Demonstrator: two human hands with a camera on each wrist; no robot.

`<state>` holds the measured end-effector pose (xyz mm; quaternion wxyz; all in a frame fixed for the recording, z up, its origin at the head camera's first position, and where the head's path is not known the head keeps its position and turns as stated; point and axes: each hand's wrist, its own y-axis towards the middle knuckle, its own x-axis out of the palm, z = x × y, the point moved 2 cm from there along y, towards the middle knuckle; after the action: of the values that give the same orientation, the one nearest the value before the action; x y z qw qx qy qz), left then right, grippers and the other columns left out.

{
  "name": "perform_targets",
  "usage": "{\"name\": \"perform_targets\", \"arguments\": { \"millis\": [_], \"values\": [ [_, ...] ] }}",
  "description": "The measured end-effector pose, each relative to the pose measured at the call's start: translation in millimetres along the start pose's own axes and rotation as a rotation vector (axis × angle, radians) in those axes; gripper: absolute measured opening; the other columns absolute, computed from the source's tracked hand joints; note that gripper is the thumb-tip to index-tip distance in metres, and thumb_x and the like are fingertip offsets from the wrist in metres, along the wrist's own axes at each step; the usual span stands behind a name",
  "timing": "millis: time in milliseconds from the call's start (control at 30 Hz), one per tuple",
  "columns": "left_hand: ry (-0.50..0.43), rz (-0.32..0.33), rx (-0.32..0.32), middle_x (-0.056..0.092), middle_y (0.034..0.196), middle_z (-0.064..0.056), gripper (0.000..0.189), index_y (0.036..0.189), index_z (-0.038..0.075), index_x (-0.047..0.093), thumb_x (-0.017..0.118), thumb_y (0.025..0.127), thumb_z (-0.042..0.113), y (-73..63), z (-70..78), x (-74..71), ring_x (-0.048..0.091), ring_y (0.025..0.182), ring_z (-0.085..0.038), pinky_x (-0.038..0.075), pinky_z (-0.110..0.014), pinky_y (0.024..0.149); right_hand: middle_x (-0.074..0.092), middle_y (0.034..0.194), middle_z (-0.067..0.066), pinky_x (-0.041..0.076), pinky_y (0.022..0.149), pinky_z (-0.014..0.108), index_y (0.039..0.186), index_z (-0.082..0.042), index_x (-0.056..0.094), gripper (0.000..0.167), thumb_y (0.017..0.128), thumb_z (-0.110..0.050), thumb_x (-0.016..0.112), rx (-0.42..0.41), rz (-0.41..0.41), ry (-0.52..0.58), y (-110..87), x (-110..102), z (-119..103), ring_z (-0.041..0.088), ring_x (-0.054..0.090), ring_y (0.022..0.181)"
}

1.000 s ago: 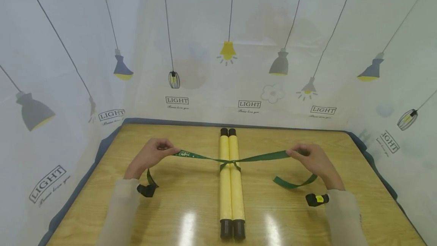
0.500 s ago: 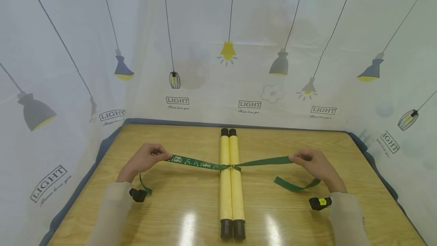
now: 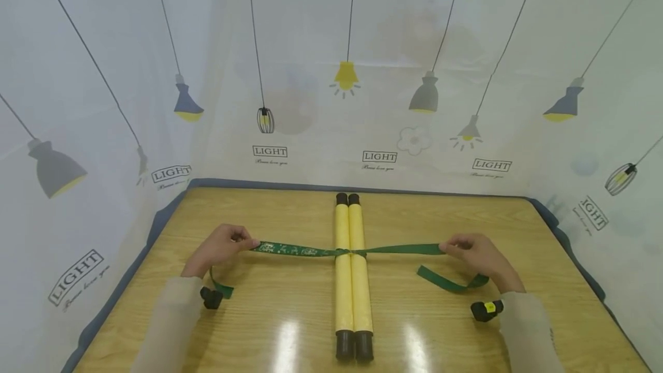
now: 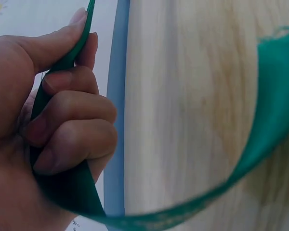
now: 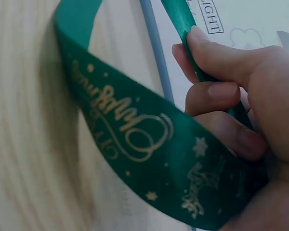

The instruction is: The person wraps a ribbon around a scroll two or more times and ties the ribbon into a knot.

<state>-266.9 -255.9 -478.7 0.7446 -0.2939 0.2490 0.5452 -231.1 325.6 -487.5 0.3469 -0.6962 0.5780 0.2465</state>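
Observation:
Two yellow sticks with dark end caps [image 3: 343,292] lie side by side on the wooden table, pointing away from me. A green ribbon [image 3: 295,250] is wrapped around both and crosses in a small knot on top, slightly beyond their middle. On the left, my left hand [image 3: 223,244] pinches one ribbon length between thumb and forefinger, other fingers curled round it [image 4: 72,110]. My right hand [image 3: 476,255] pinches the opposite length likewise. Both lengths stretch nearly straight to the knot. Loose ribbon tails hang below each hand; the right tail [image 5: 130,125] shows light printed lettering and stars.
The wooden table [image 3: 279,212] has a blue edge strip [image 3: 248,185] along its back. White cloth [image 3: 311,27] printed with hanging lamps rises behind and at both sides. A small black wrist camera [image 3: 486,310] hangs inside the right cuff, another [image 3: 211,298] inside the left.
My left hand has moved outward and a little nearer, the right hand slightly nearer. The ribbon loop at the sticks has drawn in smaller, and the left length now shows its printed face.

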Motion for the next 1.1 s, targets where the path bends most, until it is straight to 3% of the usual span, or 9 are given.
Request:
{"name": "perform_targets", "arguments": {
  "millis": [233, 467, 833, 1000, 1100],
  "values": [
    [0.020, -0.021, -0.028, 0.064, 0.086, -0.006, 0.028, 0.085, 0.010, 0.070, 0.070, 0.099, 0.034, -3.1, -7.1, 7.5, 0.050, 0.076, -0.020, 0.042, -0.033, 0.068, 0.069, 0.122, 0.013, 0.048, 0.078, 0.034, 0.110, -0.016, 0.075, 0.048, 0.098, -0.059, 0.061, 0.025, -0.028, -0.014, -1.1, 3.1, 5.6, 0.024, 0.059, 0.103],
    [-0.003, -0.054, 0.008, 0.065, 0.086, -0.006, 0.025, 0.088, 0.010, 0.070, 0.070, 0.099, 0.033, -5.9, -11.5, 11.1, 0.050, 0.075, -0.020, 0.042, -0.034, 0.070, 0.067, 0.130, 0.021, 0.053, 0.090, 0.054, 0.118, -0.013, 0.074, 0.050, 0.099, -0.057, 0.059, -0.021, 0.020, -0.036, -6.1, -2.0, 4.7, 0.041, 0.062, 0.118],
    [0.056, -0.092, 0.086, 0.070, 0.095, -0.004, 0.020, 0.098, 0.011, 0.073, 0.070, 0.098, 0.031, -15.6, -19.6, -8.9, 0.056, 0.081, -0.017, 0.046, -0.034, 0.073, 0.063, 0.135, 0.027, 0.050, 0.095, 0.061, 0.130, -0.004, 0.068, 0.060, 0.103, -0.055, 0.054, -0.050, 0.119, -0.090, -13.9, -26.6, 27.2, 0.048, 0.058, 0.123],
    [0.092, -0.061, 0.063, 0.070, 0.097, -0.004, 0.021, 0.100, 0.011, 0.075, 0.071, 0.098, 0.031, -19.5, -26.0, -19.1, 0.056, 0.082, -0.016, 0.046, -0.033, 0.074, 0.061, 0.136, 0.031, 0.052, 0.092, 0.059, 0.134, 0.001, 0.064, 0.063, 0.105, -0.053, 0.052, -0.022, 0.122, -0.099, -19.8, -40.0, 40.3, 0.050, 0.058, 0.122],
    [0.116, -0.040, 0.048, 0.070, 0.098, -0.005, 0.022, 0.101, 0.008, 0.075, 0.071, 0.098, 0.029, -23.6, -27.7, -25.0, 0.055, 0.082, -0.017, 0.045, -0.034, 0.072, 0.061, 0.135, 0.032, 0.055, 0.083, 0.050, 0.133, 0.001, 0.065, 0.062, 0.105, -0.053, 0.050, 0.018, 0.112, -0.094, -25.0, -48.0, 46.6, 0.045, 0.062, 0.115]
  ]
}}
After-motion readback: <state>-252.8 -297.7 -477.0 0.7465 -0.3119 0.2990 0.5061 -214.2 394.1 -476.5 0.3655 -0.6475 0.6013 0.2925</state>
